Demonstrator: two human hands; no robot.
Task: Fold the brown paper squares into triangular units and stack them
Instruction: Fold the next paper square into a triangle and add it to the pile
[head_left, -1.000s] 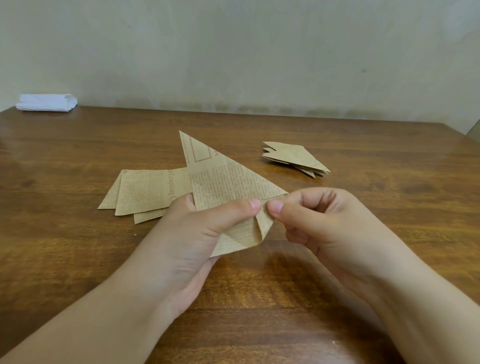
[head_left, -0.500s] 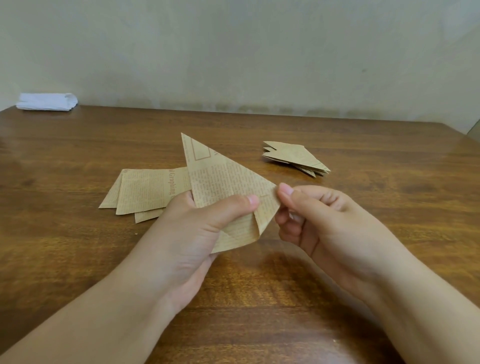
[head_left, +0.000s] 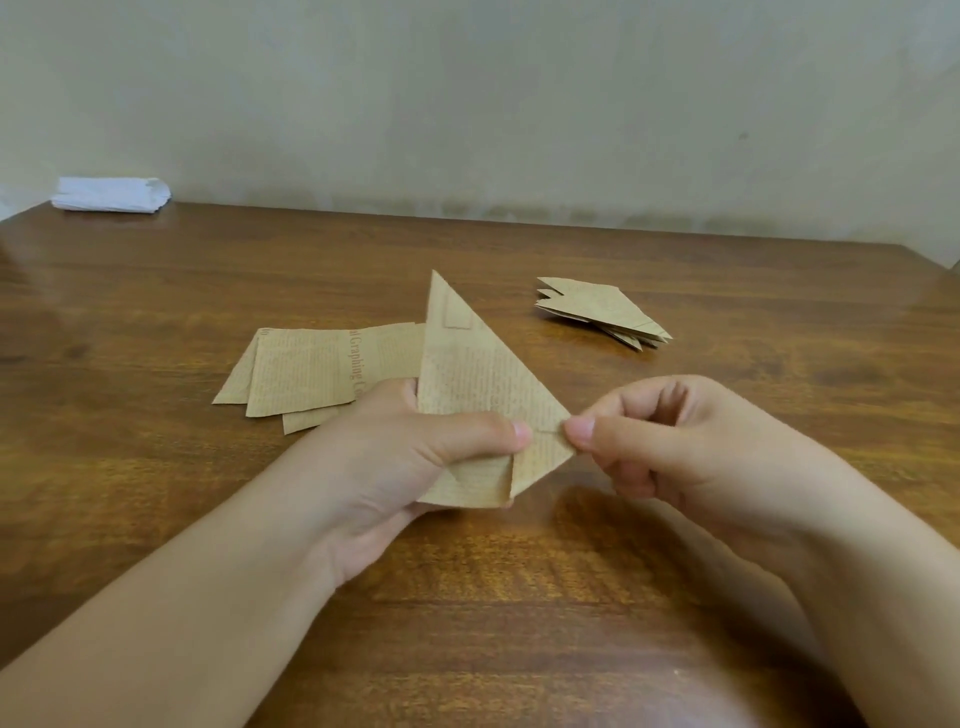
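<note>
A brown printed paper, partly folded into a triangle (head_left: 470, 374), is held above the wooden table (head_left: 156, 291) with its point upward. My left hand (head_left: 410, 452) grips its lower part, thumb across the front. My right hand (head_left: 670, 436) pinches the paper's right corner between thumb and forefinger. A loose pile of unfolded brown paper squares (head_left: 306, 371) lies on the table behind my left hand. A stack of folded triangular units (head_left: 602, 312) lies further back on the right.
A folded white cloth or paper bundle (head_left: 111, 195) sits at the table's far left corner against the pale wall (head_left: 478, 104). The table's right edge shows at the far right.
My right hand slid down the paper's right edge and now pinches its right corner. My left hand and the paper stayed nearly in place.
</note>
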